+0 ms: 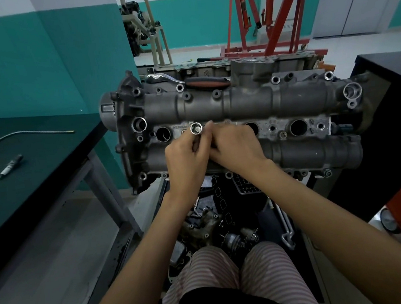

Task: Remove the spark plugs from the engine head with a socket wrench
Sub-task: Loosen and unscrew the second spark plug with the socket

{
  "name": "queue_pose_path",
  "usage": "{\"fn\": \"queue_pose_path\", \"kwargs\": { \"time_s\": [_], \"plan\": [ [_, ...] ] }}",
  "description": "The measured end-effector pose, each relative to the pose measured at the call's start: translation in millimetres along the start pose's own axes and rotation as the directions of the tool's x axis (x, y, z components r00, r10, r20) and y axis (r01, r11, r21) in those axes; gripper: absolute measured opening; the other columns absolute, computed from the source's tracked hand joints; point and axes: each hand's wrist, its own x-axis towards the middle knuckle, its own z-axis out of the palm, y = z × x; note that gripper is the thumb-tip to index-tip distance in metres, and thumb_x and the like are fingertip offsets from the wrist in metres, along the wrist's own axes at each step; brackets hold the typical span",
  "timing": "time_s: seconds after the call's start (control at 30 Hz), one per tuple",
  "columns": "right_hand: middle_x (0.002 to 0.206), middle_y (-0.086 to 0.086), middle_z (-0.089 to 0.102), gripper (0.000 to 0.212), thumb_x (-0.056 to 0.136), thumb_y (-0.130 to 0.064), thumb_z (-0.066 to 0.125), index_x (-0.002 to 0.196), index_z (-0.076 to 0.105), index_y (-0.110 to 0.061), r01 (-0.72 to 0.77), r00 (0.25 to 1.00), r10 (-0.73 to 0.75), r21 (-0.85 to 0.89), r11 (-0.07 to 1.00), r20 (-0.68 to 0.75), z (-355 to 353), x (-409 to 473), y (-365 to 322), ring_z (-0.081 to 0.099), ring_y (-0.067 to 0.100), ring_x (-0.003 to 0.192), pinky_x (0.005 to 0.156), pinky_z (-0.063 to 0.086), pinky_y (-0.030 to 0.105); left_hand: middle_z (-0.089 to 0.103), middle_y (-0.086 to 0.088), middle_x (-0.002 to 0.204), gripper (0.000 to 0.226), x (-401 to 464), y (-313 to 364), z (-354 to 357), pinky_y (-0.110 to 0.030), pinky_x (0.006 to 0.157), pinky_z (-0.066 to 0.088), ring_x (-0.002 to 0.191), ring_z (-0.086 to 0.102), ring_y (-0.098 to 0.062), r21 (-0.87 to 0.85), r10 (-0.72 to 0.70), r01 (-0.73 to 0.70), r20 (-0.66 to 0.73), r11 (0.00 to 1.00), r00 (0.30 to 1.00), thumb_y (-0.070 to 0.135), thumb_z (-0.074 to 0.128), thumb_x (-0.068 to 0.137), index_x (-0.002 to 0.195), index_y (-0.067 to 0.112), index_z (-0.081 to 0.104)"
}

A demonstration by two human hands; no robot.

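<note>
Your left hand (pixel 187 156) grips the socket (pixel 196 128), your right hand (pixel 237 146) pinches at it just beside, over the engine head (pixel 239 104); one spark plug (pixel 10 167) lies on the bench (pixel 35 153) far left, ratchet (pixel 187 80) rests beyond; several wells likely remain.

**Materials and finish**

Engine head (pixel 251 102): cast metal, dull grey, rough matt skin, grimy. Socket (pixel 196 128): bright polished metal. Wrench (pixel 187 80): shiny chrome shank, matt black-and-orange grip. Bench top (pixel 24 168): matt dark green. Shorts (pixel 231 278): striped cloth.
</note>
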Motion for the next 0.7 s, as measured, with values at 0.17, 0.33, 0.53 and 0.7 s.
{"fn": "queue_pose_path", "kwargs": {
  "time_s": [0.17,0.33,0.53,0.7],
  "plan": [
    [0.098,0.01,0.064,0.03,0.093,-0.033,0.04,0.101,0.054,-0.008,0.021,1.0,-0.02,-0.052,0.998,0.02,2.7,-1.2,1.5,0.061,0.031,0.085,0.06,0.027,0.032,0.035,0.005,0.049,0.034,-3.2,-0.3,-1.7,-0.034,0.046,0.033,0.046,0.034,-0.015,-0.009,0.007,-0.006,0.036,1.0,0.999,0.033,0.051,0.087,0.062,0.017,0.035],
    [0.093,0.01,0.06,0.027,0.092,-0.032,0.044,0.097,0.05,-0.006,0.038,0.999,-0.038,0.0,0.999,-0.005,0.3,-1.8,-0.9,0.06,0.032,0.074,0.053,0.025,0.031,0.036,0.009,0.048,0.033,-3.8,-1.1,-0.4,-0.022,0.045,0.03,0.048,0.038,-0.013,-0.006,0.001,-0.001,0.027,1.0,1.0,0.028,0.05,0.091,0.063,0.013,0.042],
    [0.097,0.008,0.065,0.031,0.092,-0.034,0.038,0.104,0.056,-0.011,-0.002,1.0,0.002,-0.047,0.999,0.009,2.7,-0.6,2.4,0.062,0.03,0.086,0.06,0.03,0.031,0.025,0.011,0.048,0.046,-1.6,-2.0,-1.8,-0.025,0.047,0.026,0.049,0.028,-0.012,0.018,0.051,-0.052,0.042,0.998,0.998,0.026,0.06,0.089,0.058,0.026,0.027],
    [0.097,0.01,0.059,0.026,0.094,-0.03,0.041,0.101,0.047,-0.006,0.047,0.999,-0.047,-0.033,0.998,0.01,3.1,-1.6,0.7,0.06,0.032,0.077,0.053,0.023,0.03,0.044,0.001,0.053,0.029,-5.9,-3.6,-0.9,-0.03,0.048,0.036,0.049,0.04,-0.013,-0.039,0.009,-0.008,0.03,0.999,1.0,0.027,0.049,0.089,0.071,0.004,0.048]
  ]
}}
